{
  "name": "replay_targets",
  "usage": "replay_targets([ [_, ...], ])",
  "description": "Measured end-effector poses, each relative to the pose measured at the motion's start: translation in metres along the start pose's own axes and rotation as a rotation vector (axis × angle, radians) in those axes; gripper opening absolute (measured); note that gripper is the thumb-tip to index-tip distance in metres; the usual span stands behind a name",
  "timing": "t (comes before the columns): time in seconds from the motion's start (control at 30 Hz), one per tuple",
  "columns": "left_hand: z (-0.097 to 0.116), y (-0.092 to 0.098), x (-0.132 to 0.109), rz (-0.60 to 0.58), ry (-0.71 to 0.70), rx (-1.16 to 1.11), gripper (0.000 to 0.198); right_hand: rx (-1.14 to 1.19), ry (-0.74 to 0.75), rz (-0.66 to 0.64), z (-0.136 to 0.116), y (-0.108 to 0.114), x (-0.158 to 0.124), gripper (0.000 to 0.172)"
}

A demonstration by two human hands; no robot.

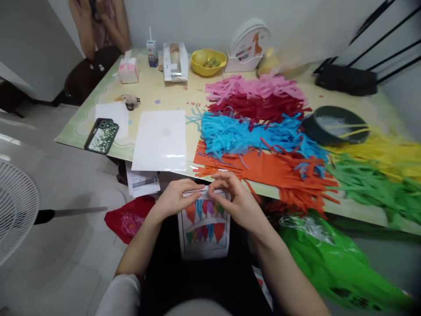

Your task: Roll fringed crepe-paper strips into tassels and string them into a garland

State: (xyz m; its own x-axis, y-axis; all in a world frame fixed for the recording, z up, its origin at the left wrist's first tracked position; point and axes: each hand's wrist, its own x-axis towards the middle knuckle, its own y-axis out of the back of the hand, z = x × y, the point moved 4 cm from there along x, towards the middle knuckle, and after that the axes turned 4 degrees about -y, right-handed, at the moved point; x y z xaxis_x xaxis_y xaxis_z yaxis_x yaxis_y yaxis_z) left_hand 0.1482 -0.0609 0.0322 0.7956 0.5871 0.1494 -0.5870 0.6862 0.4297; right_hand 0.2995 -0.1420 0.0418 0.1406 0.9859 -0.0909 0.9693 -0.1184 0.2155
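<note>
Both my hands meet just in front of the table edge, over my lap. My left hand (179, 197) pinches one end of a narrow white strip (206, 188), which looks like paper. At its other end, the fingertips of my right hand (235, 197) close on it. Right below lies a white sheet (204, 252) printed with two rows of colourful tassels, resting on my dark-clothed lap. My fingers cover its upper edge, so I cannot tell whether the strip is part of this sheet.
Fringed paper in orange (250, 169), blue (226, 134), pink (256, 87) and green (371, 184) covers the table's right side. A white sheet (161, 140) and a phone (101, 136) lie left. A fan (16, 210) stands on the floor; a person (101, 26) sits behind.
</note>
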Motion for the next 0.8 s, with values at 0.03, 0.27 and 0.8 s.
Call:
replay_targets([
  [0.03,0.004,-0.003,0.001,-0.028,-0.007,-0.003,0.027,-0.018,0.004,0.016,0.002,0.004,-0.002,0.032],
  [0.27,0.025,-0.016,0.004,-0.074,-0.015,0.055,0.03,-0.164,0.079,0.095,-0.005,0.02,-0.018,0.032],
  [0.8,0.026,-0.026,0.003,0.009,0.065,0.143,0.011,-0.55,0.52,0.208,0.01,0.024,-0.038,0.026],
])
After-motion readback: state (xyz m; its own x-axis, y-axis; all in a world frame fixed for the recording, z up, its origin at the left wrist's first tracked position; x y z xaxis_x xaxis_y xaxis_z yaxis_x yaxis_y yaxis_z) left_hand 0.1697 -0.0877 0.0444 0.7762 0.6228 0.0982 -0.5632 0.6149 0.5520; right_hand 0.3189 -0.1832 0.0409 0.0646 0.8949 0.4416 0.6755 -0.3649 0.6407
